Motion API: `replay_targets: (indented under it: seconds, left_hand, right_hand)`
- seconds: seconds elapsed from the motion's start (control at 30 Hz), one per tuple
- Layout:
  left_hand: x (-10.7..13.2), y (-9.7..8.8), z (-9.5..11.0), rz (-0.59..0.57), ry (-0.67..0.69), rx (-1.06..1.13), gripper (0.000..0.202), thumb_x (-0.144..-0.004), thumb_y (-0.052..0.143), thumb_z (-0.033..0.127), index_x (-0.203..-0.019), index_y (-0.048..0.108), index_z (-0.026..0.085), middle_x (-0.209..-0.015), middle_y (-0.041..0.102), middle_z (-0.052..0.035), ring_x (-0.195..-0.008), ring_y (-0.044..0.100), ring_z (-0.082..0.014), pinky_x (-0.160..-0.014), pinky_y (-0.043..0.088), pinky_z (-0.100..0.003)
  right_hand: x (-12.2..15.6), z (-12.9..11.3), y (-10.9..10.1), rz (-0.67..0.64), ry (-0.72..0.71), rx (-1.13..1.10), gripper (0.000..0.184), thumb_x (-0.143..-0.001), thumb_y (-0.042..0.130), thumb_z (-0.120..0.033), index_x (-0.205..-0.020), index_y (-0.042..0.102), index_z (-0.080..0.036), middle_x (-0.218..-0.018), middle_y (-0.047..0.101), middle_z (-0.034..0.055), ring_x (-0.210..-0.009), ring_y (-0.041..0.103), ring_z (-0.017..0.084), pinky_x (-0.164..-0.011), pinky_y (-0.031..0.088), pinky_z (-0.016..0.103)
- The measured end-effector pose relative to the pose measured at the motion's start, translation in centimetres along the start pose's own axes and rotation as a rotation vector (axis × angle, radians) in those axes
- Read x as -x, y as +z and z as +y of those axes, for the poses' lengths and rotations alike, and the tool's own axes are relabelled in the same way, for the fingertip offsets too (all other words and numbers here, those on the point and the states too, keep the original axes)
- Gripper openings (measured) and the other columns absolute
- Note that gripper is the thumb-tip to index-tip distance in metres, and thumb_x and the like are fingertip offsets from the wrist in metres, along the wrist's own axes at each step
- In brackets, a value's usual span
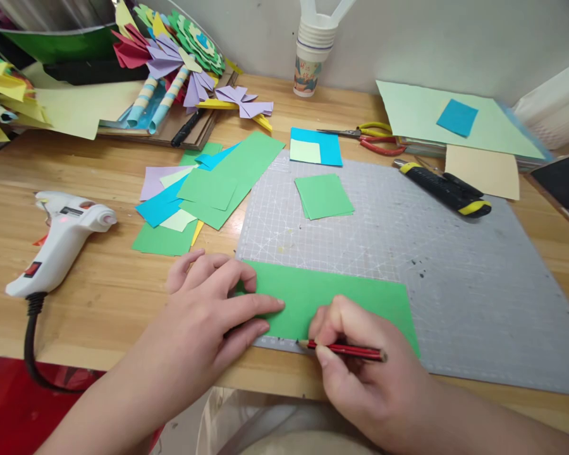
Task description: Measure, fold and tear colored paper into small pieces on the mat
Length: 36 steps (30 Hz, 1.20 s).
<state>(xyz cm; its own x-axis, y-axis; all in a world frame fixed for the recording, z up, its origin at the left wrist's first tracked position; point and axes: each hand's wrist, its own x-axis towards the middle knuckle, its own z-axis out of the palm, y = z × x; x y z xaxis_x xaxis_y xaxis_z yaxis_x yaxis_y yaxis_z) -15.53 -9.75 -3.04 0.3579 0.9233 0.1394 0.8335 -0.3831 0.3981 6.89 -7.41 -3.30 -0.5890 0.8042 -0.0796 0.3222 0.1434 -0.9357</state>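
Note:
A long green paper strip [332, 294] lies along the near edge of the grey cutting mat [455, 303]. My left hand [213, 303] rests on the strip's left end, fingers spread and pressing it down. In my right hand [365, 366] is a red and black pencil [355, 351], its tip pointing left at the strip's near edge, by the mat's printed scale. Whether the tip touches the paper I cannot tell. Farther back on the mat sit small stacked green paper squares [325, 196]. The right part of the strip is partly hidden beneath my right hand.
A white hot glue gun [64, 237] lies at the left, its cord over the table edge. Green, blue and purple paper scraps [208, 189] overlap beside the mat. Scissors [379, 136], a utility knife [443, 188], paper cups [310, 57] and folded paper flowers [171, 57] are at the back.

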Motion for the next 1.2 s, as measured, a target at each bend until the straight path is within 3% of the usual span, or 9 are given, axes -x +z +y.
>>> replay_targets:
  seconds: [0.13, 0.2, 0.27, 0.5, 0.6, 0.7, 0.87, 1.03, 1.2]
  left_hand:
    - [0.2, -0.6, -0.6, 0.11, -0.187, 0.066, 0.013, -0.09, 0.052, 0.032, -0.098, 0.061, 0.029, -0.099, 0.061, 0.0003, -0.096, 0.053, -0.021, -0.084, 0.034, -0.039]
    - [0.2, -1.0, -1.2, 0.185, -0.329, 0.077, 0.014, -0.09, 0.051, 0.036, -0.097, 0.06, 0.027, -0.098, 0.063, -0.0004, -0.096, 0.055, -0.0214, -0.084, 0.038, -0.039]
    - [-0.1, -1.5, -1.6, 0.181, -0.389, 0.073, 0.02, -0.088, 0.052, 0.041, -0.099, 0.06, 0.027, -0.1, 0.063, -0.0011, -0.098, 0.055, -0.0226, -0.087, 0.039, -0.04]
    - [-2.8, -2.6, -1.0, -0.127, -0.281, -0.021, 0.049, -0.068, 0.071, 0.053, -0.108, 0.058, 0.027, -0.108, 0.061, -0.0028, -0.104, 0.052, -0.0266, -0.09, 0.035, -0.041]
    - [-3.9, -2.8, -0.3, -0.251, -0.303, -0.092, 0.036, -0.066, 0.071, 0.048, -0.092, 0.061, 0.025, -0.091, 0.062, -0.0014, -0.093, 0.052, -0.0266, -0.085, 0.034, -0.041]
    - [-4.7, -3.3, 0.3, -0.28, -0.303, -0.094, 0.027, -0.065, 0.07, 0.046, -0.076, 0.06, 0.023, -0.083, 0.061, -0.0012, -0.09, 0.052, -0.0263, -0.081, 0.035, -0.039]
    - [-5.4, -4.5, 2.4, -0.105, -0.484, 0.255, 0.031, -0.073, 0.061, 0.052, -0.076, 0.057, 0.022, -0.069, 0.056, 0.0022, -0.067, 0.051, -0.0173, -0.061, 0.038, -0.029]
    - [-6.1, -4.9, 4.9, 0.145, -0.52, 0.726, 0.039, -0.071, 0.068, 0.055, -0.086, 0.062, 0.02, -0.086, 0.068, -0.0015, -0.076, 0.061, -0.0183, -0.068, 0.048, -0.029]
    - [-7.6, -3.8, 5.8, 0.246, -0.532, 0.817, 0.034, -0.073, 0.07, 0.049, -0.091, 0.064, 0.021, -0.089, 0.071, -0.0007, -0.079, 0.065, -0.0185, -0.071, 0.052, -0.029]
  right_hand:
    - [0.4, 0.1, -0.5, 0.313, -0.089, -0.354, 0.013, -0.087, 0.046, -0.014, -0.082, 0.047, -0.026, -0.07, 0.055, -0.0027, -0.059, 0.051, 0.013, -0.049, 0.041, 0.024]
    - [0.6, 0.1, -0.9, 0.501, -0.135, -0.425, 0.013, -0.089, 0.048, -0.014, -0.086, 0.052, -0.027, -0.077, 0.06, 0.0001, -0.064, 0.056, 0.014, -0.049, 0.043, 0.025]
    - [0.9, 0.2, -1.4, 0.606, -0.163, -0.428, 0.015, -0.092, 0.048, -0.016, -0.093, 0.056, -0.028, -0.086, 0.065, 0.0033, -0.07, 0.06, 0.017, -0.051, 0.046, 0.028]
    - [4.2, 1.7, -3.9, 0.656, -0.287, -0.188, 0.021, -0.098, 0.042, -0.021, -0.106, 0.061, -0.027, -0.105, 0.071, 0.0063, -0.081, 0.064, 0.02, -0.067, 0.049, 0.037]
    - [5.6, 2.5, -4.5, 0.693, -0.299, -0.119, 0.019, -0.098, 0.042, -0.021, -0.104, 0.06, -0.026, -0.109, 0.069, 0.0057, -0.084, 0.062, 0.019, -0.073, 0.049, 0.036]
    - [6.6, 3.2, -5.0, 0.702, -0.252, -0.084, 0.017, -0.099, 0.042, -0.021, -0.101, 0.059, -0.025, -0.11, 0.068, 0.0058, -0.087, 0.061, 0.018, -0.073, 0.048, 0.035]
    - [7.5, 3.9, -5.7, 0.705, -0.232, -0.061, 0.014, -0.099, 0.043, -0.025, -0.099, 0.056, -0.025, -0.11, 0.067, 0.0058, -0.087, 0.061, 0.016, -0.072, 0.049, 0.031]
    - [8.2, 3.7, -6.2, 0.677, -0.243, -0.106, 0.011, -0.098, 0.043, -0.026, -0.102, 0.054, -0.025, -0.114, 0.065, 0.0086, -0.087, 0.064, 0.017, -0.07, 0.052, 0.032]
    - [9.1, 3.4, -6.4, 0.626, -0.245, -0.184, 0.012, -0.099, 0.042, -0.028, -0.106, 0.051, -0.025, -0.124, 0.06, 0.0108, -0.089, 0.068, 0.018, -0.069, 0.057, 0.034]
